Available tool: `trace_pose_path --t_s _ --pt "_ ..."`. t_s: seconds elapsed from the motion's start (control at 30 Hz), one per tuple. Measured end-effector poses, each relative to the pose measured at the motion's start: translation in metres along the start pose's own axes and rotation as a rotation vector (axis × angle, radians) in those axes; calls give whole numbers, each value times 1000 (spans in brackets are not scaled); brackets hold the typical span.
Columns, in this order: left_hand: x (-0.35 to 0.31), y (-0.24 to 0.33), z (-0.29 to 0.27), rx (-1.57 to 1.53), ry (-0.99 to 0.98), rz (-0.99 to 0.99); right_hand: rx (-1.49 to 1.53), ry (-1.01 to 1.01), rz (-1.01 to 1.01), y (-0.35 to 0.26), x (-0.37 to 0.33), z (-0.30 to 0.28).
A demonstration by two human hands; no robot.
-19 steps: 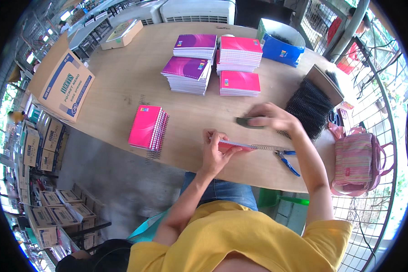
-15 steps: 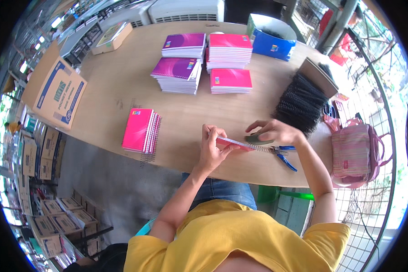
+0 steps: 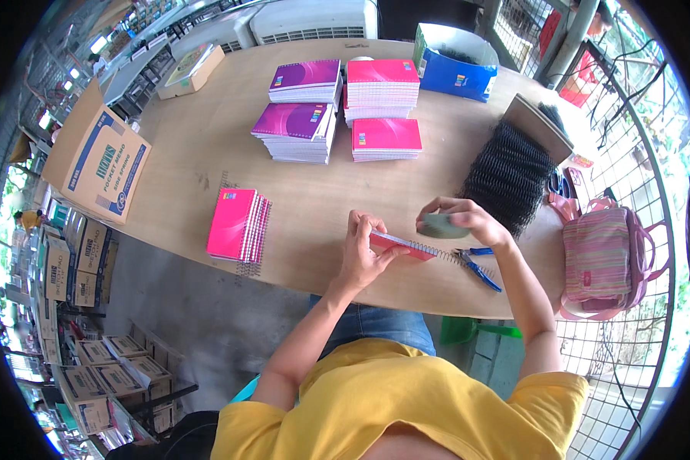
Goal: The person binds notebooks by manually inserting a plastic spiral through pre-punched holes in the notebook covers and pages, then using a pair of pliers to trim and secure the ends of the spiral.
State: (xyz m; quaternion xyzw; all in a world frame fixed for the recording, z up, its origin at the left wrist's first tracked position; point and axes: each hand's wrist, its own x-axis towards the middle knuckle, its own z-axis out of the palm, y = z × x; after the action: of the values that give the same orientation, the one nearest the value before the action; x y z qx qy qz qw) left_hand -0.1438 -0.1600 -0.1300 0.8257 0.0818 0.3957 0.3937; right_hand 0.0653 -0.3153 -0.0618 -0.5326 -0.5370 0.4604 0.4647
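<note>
My left hand [image 3: 363,249] pinches a small pink notebook [image 3: 415,252] on edge near the table's front, thumb on the near side. A dark wire spiral [image 3: 446,257] runs along the notebook's top edge and sticks out past its right end. In my right hand [image 3: 474,218] is a flat, rounded grey-green pad [image 3: 441,225], held just above the spiral and seemingly apart from it. Blue-handled pliers [image 3: 480,271] lie on the table below my right hand, beside the spiral's free end. Left of my hands rests a stack of spiral-bound pink notebooks [image 3: 233,224].
Purple notebook stacks [image 3: 295,121] and pink notebook stacks [image 3: 387,138] stand toward the back. A blue box [image 3: 456,77] is behind them. At right are a pile of black spirals [image 3: 506,172] and a striped pink bag [image 3: 599,257]. A carton [image 3: 103,157] stands at left.
My right hand has lifted the pad slightly off the spiral and tilted it. More of the spiral and pliers now shows. My left hand keeps its hold on the notebook.
</note>
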Motion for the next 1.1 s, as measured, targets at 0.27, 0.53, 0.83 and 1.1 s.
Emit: trace_pose_path --t_s 0.27,0.53,0.83,1.1 --pt "-1 0 10 4 -22 34 -175 18 72 4 -2 -3" --pt "1 15 15 -179 -9 -110 -305 114 53 8 -2 8" --pt "2 -45 -9 -787 -149 -421 -352 200 22 10 3 7" --pt "1 -38 -3 -786 -122 -361 176 249 -7 19 1 13"
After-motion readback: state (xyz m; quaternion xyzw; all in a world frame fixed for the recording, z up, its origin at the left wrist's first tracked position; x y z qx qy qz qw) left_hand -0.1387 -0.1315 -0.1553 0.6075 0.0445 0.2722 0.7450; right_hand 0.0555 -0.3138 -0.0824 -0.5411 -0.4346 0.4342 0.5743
